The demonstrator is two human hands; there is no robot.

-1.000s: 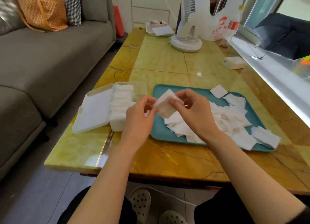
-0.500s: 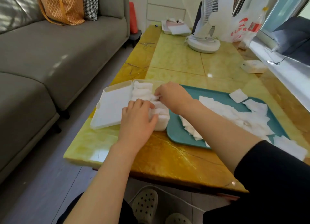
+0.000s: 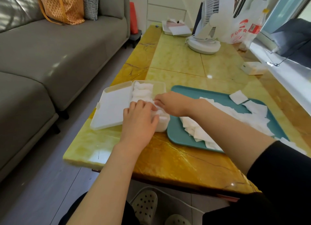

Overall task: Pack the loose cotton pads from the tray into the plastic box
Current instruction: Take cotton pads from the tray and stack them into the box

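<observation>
Both hands meet over the open box (image 3: pixel 159 88) at the counter's (image 3: pixel 176 63) left edge: the left grip (image 3: pixel 139 117) lies open, fingers flat on the pads (image 3: pixel 143 91) stacked inside, while the right grip (image 3: pixel 168 103) curls its fingertips down onto the same stack, and whether it pinches a pad cannot be told. More pads lie loose in a heap (image 3: pixel 235 113) on the teal tray (image 3: pixel 185 91) just right of the box. A white bag (image 3: pixel 240 31) beside the fan (image 3: pixel 207 22) bears red Chinese characters beginning 开心, the rest blurred.
</observation>
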